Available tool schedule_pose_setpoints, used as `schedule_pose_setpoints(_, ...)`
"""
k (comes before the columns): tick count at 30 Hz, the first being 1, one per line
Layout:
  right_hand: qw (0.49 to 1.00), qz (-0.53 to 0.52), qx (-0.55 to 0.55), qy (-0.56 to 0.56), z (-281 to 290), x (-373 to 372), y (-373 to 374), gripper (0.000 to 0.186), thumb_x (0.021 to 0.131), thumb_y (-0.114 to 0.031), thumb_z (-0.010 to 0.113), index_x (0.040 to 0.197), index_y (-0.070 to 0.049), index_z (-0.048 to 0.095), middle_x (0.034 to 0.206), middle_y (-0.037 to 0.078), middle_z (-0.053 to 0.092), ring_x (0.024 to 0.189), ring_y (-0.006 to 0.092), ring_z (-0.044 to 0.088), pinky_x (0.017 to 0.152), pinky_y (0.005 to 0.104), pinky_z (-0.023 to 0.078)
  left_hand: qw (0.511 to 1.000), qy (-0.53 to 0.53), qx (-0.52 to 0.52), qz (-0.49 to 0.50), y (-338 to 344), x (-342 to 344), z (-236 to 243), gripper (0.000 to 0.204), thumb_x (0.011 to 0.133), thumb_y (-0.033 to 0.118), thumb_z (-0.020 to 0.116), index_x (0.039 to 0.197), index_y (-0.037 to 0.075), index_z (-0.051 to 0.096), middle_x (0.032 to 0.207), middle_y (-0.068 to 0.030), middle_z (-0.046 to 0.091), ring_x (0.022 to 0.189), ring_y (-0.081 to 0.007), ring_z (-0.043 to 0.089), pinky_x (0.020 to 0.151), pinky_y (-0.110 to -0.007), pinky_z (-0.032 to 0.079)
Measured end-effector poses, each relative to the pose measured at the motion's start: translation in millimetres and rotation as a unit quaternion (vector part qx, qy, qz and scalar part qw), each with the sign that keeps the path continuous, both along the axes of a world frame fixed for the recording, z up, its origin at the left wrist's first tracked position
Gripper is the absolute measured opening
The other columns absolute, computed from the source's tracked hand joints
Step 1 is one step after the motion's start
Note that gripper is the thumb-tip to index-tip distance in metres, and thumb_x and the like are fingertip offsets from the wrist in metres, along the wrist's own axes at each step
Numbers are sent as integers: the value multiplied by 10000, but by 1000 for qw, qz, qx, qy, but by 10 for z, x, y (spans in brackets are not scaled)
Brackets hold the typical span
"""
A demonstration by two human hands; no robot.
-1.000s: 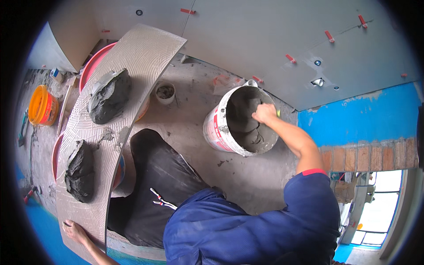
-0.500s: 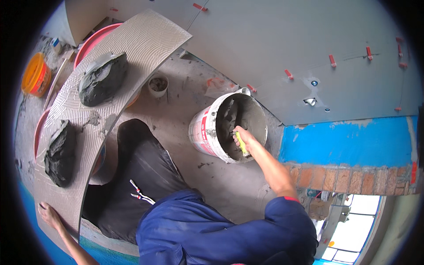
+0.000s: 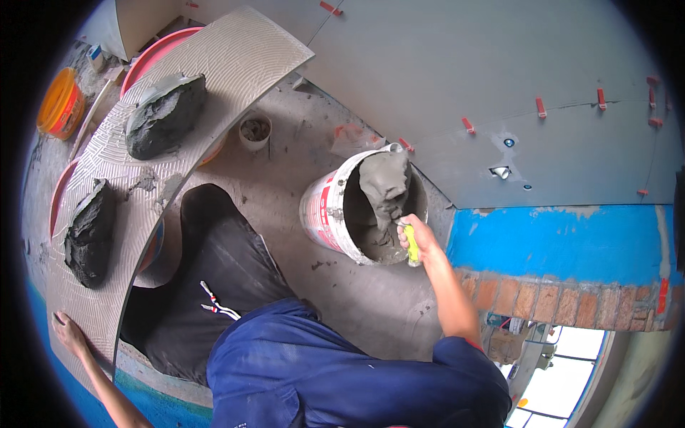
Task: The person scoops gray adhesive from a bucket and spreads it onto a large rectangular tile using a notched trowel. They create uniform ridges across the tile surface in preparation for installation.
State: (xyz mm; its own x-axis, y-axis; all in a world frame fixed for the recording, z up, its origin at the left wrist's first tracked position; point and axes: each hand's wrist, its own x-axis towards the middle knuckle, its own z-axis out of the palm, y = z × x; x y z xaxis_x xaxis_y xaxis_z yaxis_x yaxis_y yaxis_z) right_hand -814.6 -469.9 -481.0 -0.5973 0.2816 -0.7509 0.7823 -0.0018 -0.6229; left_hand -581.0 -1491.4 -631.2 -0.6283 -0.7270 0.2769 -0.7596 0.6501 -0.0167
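Observation:
My right hand (image 3: 421, 239) grips a trowel's yellow-green handle (image 3: 412, 246) at the rim of a white bucket (image 3: 320, 208). A big lump of grey mortar (image 3: 383, 178) sits on the blade above the bucket's opening. My left hand (image 3: 70, 334) rests with fingers apart on the ridged back of a large tile panel (image 3: 239, 53), near its left edge. The panel carries two dark mortar mounds (image 3: 165, 114) (image 3: 89, 232), one above the other in the picture, and is raised over pink buckets (image 3: 146, 57).
An orange bucket (image 3: 61, 100) stands at far left, and a small white pail (image 3: 255, 130) behind the work. A grey tiled wall (image 3: 549, 57) with red clips rises at back right, above a blue coated strip (image 3: 549, 239), bricks (image 3: 564, 303) and a bright window (image 3: 560, 378).
My right hand has turned and drawn the trowel up toward me, lifting a mortar lump from inside the bucket. The view has shifted slightly; my left hand stays on the panel.

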Motion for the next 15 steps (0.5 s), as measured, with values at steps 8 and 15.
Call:
schedule_pose_setpoints(8, 997, 57, 21, 52, 986, -246, -346, 221, 929, -291, 631, 913, -71, 614, 743, 29, 597, 562, 119, 530, 493, 254, 429, 992, -10, -122, -12, 229, -58, 51, 471, 1049, 312, 473, 1346, -38, 577, 1340, -250, 612, 1245, -402, 573, 1071, -466, 439)
schedule_pose_setpoints(15, 957, 223, 41, 181, 1655, -1396, -1661, 238, 962, -300, 583, 928, -65, 594, 810, 68, 617, 612, 118, 544, 525, 265, 418, 993, -31, -67, 88, 550, -101, 338, 548, 1038, 380, 463, 1424, -3, 538, 1473, -238, 521, 1386, -384, 465, 1171, -468, 340)
